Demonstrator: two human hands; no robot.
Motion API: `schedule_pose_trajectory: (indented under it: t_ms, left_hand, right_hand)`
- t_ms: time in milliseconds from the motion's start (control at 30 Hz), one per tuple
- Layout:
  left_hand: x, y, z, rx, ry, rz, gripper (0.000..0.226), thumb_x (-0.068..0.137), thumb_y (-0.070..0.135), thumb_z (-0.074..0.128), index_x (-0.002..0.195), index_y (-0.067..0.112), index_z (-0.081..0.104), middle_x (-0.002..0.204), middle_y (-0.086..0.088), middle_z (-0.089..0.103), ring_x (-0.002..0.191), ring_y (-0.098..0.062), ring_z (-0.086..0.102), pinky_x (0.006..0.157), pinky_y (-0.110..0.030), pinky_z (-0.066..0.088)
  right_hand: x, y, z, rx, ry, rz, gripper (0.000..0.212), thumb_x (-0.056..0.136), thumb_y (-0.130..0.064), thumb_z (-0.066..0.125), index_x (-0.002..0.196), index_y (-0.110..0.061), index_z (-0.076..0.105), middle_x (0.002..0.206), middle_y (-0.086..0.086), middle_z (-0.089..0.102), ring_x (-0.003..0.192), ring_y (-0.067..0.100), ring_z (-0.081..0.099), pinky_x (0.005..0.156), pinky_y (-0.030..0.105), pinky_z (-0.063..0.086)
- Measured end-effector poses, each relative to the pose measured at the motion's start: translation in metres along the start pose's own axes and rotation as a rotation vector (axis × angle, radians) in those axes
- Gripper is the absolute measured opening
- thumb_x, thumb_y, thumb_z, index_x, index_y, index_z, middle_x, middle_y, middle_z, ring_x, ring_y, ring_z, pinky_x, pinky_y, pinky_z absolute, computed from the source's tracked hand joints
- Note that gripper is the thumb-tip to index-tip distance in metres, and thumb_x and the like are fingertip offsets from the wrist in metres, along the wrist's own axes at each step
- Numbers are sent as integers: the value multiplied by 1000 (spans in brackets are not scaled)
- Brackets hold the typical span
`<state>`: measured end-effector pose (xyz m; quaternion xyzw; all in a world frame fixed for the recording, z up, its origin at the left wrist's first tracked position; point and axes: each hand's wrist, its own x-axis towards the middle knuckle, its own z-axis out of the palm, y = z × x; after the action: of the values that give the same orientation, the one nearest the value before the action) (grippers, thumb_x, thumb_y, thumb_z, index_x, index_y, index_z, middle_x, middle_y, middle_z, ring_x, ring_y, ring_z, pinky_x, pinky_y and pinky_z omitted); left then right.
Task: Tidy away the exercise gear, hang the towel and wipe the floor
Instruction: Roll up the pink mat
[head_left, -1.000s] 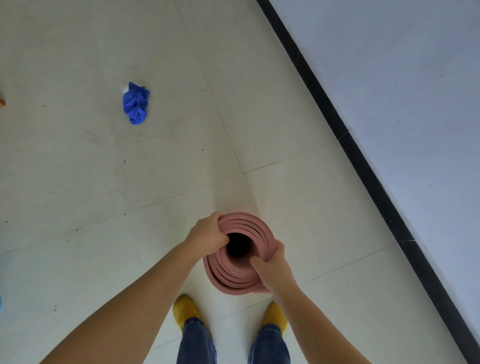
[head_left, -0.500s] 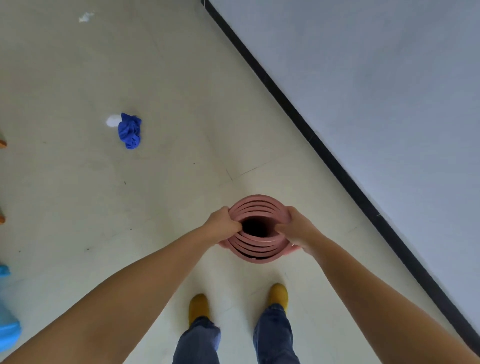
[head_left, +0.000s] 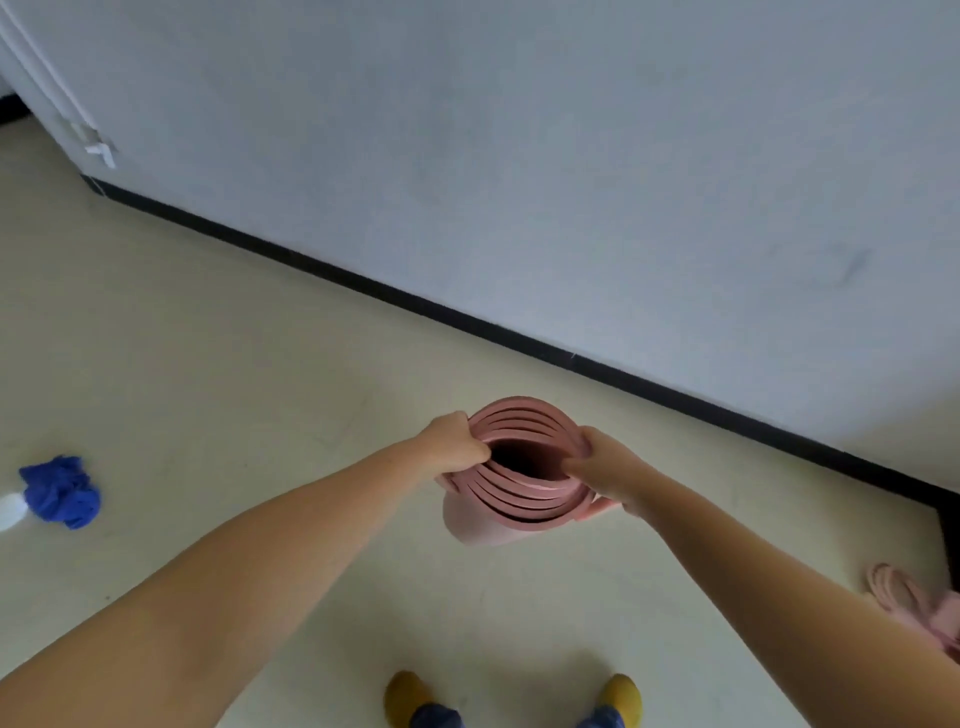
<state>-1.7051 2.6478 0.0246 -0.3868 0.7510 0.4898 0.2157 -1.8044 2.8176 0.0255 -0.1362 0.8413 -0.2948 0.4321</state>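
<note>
the person stands over a rolled pink mat (head_left: 511, 499) held on end, its open top facing up so the spiral of layers and the dark hollow in the middle show. the left hand (head_left: 457, 441) grips the rim on one side, fingers (head_left: 480, 451) curled over the edge into the hollow and closed tight on the layers. the right hand (head_left: 605, 473) grips the opposite rim the same way, its fingers (head_left: 574, 464) hooked inside the roll and the thumb side down the outer wall, closed on the mat too. both bare forearms reach out to it from the bottom of the view.

taking the mat as the landmark: the grey wall (head_left: 571, 156) with its black skirting strip (head_left: 467, 322) runs just beyond it, slanting down toward the right. well off to the mat's left a crumpled blue cloth (head_left: 61, 491) lies on the pale floor (head_left: 208, 338), touching a small white patch (head_left: 9, 512) at the frame edge; what that patch is cannot be told. to the mat's right and nearer the person, a pink bundle (head_left: 914, 605) lies on the floor near the frame edge, partly hidden by the right arm. directly below the mat, the toes of two yellow shoes (head_left: 408, 699) and blue trouser hems show.

whether the roll's lower end rests on the floor cannot be told. no brand, label or writing can be read on anything.
</note>
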Motion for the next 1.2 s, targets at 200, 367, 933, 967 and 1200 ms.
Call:
schedule_pose_trajectory:
  t_ms: [200, 367, 933, 967, 1200]
  left_hand:
    - [-2, 101, 120, 229, -153, 106, 35, 84, 12, 49, 118, 9, 49, 110, -14, 61, 89, -32, 67, 69, -42, 60]
    - [-20, 188, 255, 375, -262, 186, 29, 89, 11, 43, 117, 5, 51, 109, -19, 61, 92, -35, 66, 74, -44, 59]
    - [-58, 428, 520, 667, -426, 481, 32, 87, 9, 44, 118, 1, 51, 108, -21, 63, 87, -37, 68, 68, -46, 60]
    - [-53, 438, 530, 667, -427, 491, 31, 88, 8, 44, 117, 1, 51, 108, -21, 62, 88, -38, 68, 70, -46, 59]
    - [20, 521, 601, 644, -416, 537, 21, 90, 7, 44, 110, 9, 49, 99, -12, 54, 86, -31, 60, 64, -37, 56]
  right_hand:
    - [-55, 118, -89, 284, 105, 99, 43, 87, -8, 53, 128, -19, 44, 110, 6, 60, 87, 25, 67, 62, 39, 61]
    - [-111, 236, -173, 416, 212, 158, 43, 88, -7, 53, 129, -17, 46, 110, 5, 60, 90, 25, 67, 64, 40, 61]
    - [-214, 457, -380, 783, 607, 224, 39, 85, -14, 57, 124, -16, 50, 102, 14, 66, 69, 30, 72, 54, 38, 58]
    - [-210, 464, -391, 791, 625, 224, 40, 84, -13, 56, 124, -16, 52, 102, 13, 67, 69, 30, 72, 54, 39, 58]
    - [-151, 515, -490, 807, 624, 245, 38, 86, -14, 54, 123, -20, 49, 109, 12, 63, 76, 33, 72, 63, 50, 59]
